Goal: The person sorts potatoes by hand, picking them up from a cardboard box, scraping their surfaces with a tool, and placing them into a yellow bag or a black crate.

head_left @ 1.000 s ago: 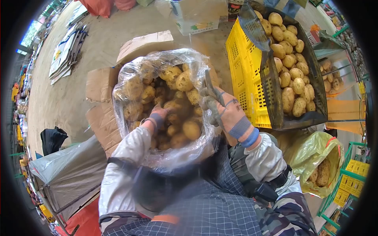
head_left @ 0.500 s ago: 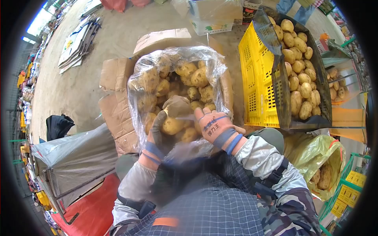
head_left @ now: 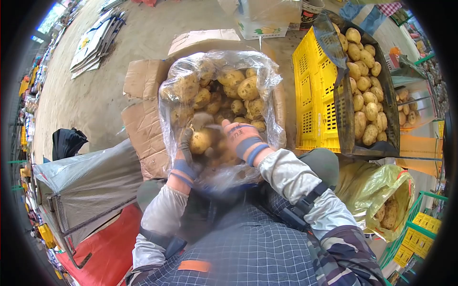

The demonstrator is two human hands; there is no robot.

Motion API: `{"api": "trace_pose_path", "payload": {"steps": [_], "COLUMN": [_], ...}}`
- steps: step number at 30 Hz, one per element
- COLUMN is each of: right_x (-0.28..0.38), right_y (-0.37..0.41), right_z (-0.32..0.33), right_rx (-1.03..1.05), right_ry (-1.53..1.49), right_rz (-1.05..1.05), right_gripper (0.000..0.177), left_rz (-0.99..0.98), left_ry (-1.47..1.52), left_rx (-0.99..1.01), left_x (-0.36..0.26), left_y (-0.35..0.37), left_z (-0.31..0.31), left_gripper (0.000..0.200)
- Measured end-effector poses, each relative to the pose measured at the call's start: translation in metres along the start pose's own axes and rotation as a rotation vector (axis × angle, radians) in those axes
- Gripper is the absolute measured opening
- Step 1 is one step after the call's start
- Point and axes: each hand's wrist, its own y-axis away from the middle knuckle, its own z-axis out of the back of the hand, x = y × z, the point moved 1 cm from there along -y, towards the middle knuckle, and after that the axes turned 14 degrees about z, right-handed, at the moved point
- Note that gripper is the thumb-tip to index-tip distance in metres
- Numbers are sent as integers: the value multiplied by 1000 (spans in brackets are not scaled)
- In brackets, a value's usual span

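An open cardboard box [head_left: 145, 78] lined with clear plastic [head_left: 273, 90] stands before me, holding many potatoes [head_left: 231, 77]. My left hand [head_left: 185, 151], in a glove with a dark palm, reaches into the near left of the box. Its fingers curve round a pale potato [head_left: 201, 142]; a brown shape just above is smeared by motion. My right hand [head_left: 242, 139], in an orange glove with a blue-grey cuff, is over the potatoes to the right of it. Its fingers bend down and inward, their tips hidden, beside a blurred potato.
To the right stand yellow crates [head_left: 315, 95] and a dark-lined crate [head_left: 396, 119] of potatoes. A yellow-green bag [head_left: 355, 190] with potatoes lies below them. Flattened cartons [head_left: 95, 43], a black bundle [head_left: 68, 143] and a grey tarp-covered frame [head_left: 90, 176] are on the left.
My right hand has moved left and inward, closer to my left hand. The dirt-covered potato that was at my left hand no longer shows clearly. The whole view has shifted slightly.
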Motion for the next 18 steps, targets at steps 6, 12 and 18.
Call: {"api": "trace_pose_path", "payload": {"steps": [6, 12, 18], "right_x": [-43, -25, -9], "right_y": [-5, 32, 36], "right_z": [10, 28, 30], "right_rx": [-77, -319, -188], "right_ry": [-153, -13, 203], "right_rz": [-120, 88, 222], "right_gripper": [28, 25, 18], "left_rz": [-39, -426, -749], "left_ry": [-151, -557, -1007], "left_rx": [136, -22, -195], "left_x": [7, 2, -4], "left_y": [14, 20, 11], "left_z": [-5, -9, 8], "left_gripper": [63, 61, 57]}}
